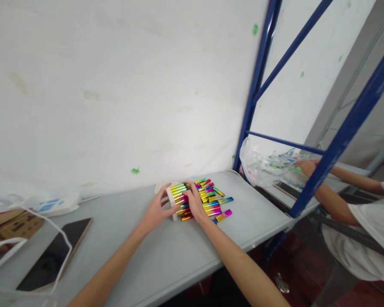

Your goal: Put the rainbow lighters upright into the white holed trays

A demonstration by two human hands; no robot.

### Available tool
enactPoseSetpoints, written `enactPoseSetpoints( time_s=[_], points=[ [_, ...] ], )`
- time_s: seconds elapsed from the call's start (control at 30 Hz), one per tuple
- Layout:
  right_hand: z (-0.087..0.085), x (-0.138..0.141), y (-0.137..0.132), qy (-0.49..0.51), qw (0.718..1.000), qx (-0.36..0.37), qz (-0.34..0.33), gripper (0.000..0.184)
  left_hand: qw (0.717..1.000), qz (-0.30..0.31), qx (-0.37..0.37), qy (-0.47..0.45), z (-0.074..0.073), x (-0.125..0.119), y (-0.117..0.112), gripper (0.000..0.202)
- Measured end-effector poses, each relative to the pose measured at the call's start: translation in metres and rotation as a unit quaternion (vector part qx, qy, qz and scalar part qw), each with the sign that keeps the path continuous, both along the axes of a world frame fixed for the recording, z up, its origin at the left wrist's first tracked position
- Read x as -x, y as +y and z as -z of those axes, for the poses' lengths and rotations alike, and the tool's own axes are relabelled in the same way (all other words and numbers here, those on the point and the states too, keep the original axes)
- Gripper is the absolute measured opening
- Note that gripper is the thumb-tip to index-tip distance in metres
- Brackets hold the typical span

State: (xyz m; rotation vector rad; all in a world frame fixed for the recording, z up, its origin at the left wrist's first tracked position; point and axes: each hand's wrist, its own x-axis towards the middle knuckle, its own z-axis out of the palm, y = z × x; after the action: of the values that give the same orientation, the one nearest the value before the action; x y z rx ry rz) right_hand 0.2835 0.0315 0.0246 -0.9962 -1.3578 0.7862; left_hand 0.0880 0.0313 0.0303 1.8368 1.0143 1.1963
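Observation:
My left hand [158, 208] grips a white block-like holder [170, 204] from its left side, thumb along the near edge and fingers over the top. Slim shiny tubes [178, 189] in gold and rainbow metallic colours stick out of the holder towards the right. My right hand [194, 201] is curled over these tubes, its fingers closed on them close to the holder. A loose heap of similar metallic tubes [213, 208] lies on the table just right of my right hand. Whether they are pens or cosmetic tubes cannot be made out.
The grey table [121, 238] runs along a white wall. At left lie a dark tablet-like panel [56, 256], a white cable [65, 238] and a cardboard box [21, 224]. A blue metal frame [252, 98] stands at right; beyond it a co-worker's hands [305, 166] are near plastic bags [254, 164].

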Motion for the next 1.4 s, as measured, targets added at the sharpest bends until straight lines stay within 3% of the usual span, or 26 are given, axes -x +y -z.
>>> enactPoseSetpoints(
  time_s=[0.13, 0.23, 0.43, 0.63, 0.83, 1.07, 1.4],
  points=[
    [-0.01, 0.004, -0.002, 0.035, 0.999, 0.009, -0.007, 0.047, 0.999, -0.003, 0.026, -0.047, 0.02, -0.006, 0.0, 0.094],
    [-0.014, 0.006, 0.001, 0.024, 1.0, -0.015, -0.007, 0.039, 0.997, -0.006, 0.043, -0.071, 0.026, -0.009, 0.003, 0.089],
    [-0.005, 0.006, 0.012, 0.048, 0.998, -0.013, 0.034, 0.022, 0.993, 0.025, 0.056, -0.103, 0.028, -0.015, 0.006, 0.091],
    [-0.007, 0.004, 0.01, 0.041, 0.997, -0.014, 0.067, 0.017, 0.993, 0.012, 0.056, -0.098, 0.03, -0.018, 0.006, 0.092],
    [-0.013, -0.003, 0.009, 0.025, 0.998, -0.02, 0.047, 0.018, 0.996, 0.007, 0.051, -0.077, 0.028, -0.017, 0.005, 0.086],
    [-0.008, -0.006, 0.01, 0.046, 0.996, -0.013, 0.068, 0.019, 0.995, -0.004, 0.047, -0.084, 0.026, -0.022, 0.006, 0.083],
    [-0.011, -0.024, 0.016, -0.018, 0.999, -0.004, -0.031, 0.025, 0.994, -0.018, 0.049, -0.093, 0.031, -0.023, 0.008, 0.085]
  ],
)
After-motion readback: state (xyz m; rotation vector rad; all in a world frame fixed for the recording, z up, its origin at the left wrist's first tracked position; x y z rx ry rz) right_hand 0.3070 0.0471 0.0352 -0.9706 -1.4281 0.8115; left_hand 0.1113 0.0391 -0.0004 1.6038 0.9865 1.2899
